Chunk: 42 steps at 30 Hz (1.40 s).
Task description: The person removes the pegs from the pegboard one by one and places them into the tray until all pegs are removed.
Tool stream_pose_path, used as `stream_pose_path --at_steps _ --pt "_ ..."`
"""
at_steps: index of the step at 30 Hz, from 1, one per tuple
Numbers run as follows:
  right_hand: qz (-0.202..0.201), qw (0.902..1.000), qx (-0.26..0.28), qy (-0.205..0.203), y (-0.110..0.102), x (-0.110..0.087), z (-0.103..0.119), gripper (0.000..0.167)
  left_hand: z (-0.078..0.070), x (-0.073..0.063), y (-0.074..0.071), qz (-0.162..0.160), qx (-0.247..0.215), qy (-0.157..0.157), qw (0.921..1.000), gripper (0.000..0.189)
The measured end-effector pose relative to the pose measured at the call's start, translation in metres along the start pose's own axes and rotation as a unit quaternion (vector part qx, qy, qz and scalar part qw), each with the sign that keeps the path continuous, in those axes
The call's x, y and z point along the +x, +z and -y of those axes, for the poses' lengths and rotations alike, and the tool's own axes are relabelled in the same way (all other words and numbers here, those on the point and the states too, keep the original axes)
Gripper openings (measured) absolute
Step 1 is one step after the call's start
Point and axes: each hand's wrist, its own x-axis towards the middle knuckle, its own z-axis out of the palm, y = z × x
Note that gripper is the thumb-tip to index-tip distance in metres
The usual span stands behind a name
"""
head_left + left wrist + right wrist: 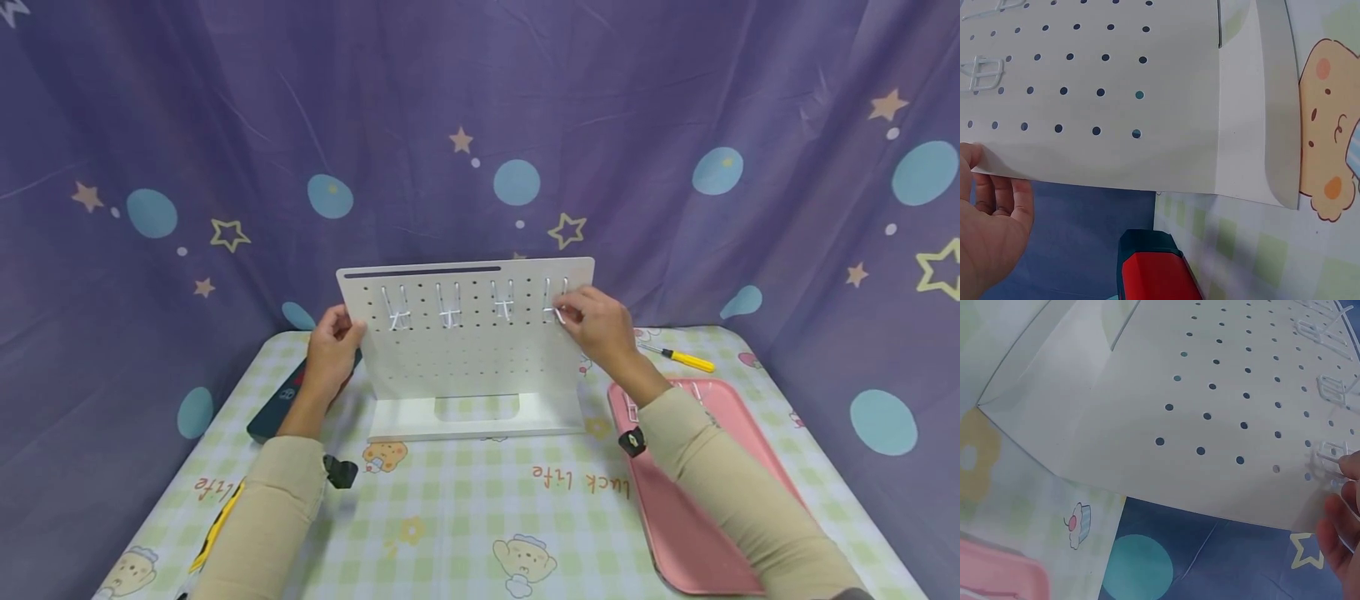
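A white pegboard (465, 358) stands upright on its bent foot in the middle of the table. My left hand (327, 354) grips its left edge, thumb on the front and fingers behind. At the board's upper right, my right hand (603, 327) pinches a white wire hook (1329, 450) that lies against the holes; its fingertips partly cover the hook. Three more wire hooks, among them the leftmost hook (399, 320), hang in a row to the left along the upper holes.
A pink tray (697, 517) with some white wire pieces lies at the right, under my right forearm. Behind it is a yellow-handled screwdriver (690, 361). A dark case with red (273, 408) sits left of the board. A yellow-and-black tool (217, 527) lies by my left sleeve.
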Motion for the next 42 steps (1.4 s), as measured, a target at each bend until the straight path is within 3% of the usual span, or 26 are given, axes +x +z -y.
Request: stream_pose_path --at_steps 12,25,34,42 --pt "-0.010 0.9990 -0.005 -0.044 -0.017 0.001 0.003 0.013 0.001 0.000 -0.001 0.005 0.000 0.006 1.0000 0.029" --pt "0.017 0.9997 0.017 -0.001 -0.058 -0.018 -0.029 0.012 0.000 0.001 -0.001 0.003 -0.008 0.007 0.9999 0.029" --pt "0.066 0.9973 -0.022 0.024 -0.092 -0.038 -0.059 0.009 0.000 0.001 0.000 0.003 -0.007 0.008 0.9999 0.030" --pt "0.105 0.9910 -0.045 0.069 -0.118 -0.059 -0.091 0.010 0.001 0.001 0.000 0.003 -0.013 0.009 0.9999 0.030"
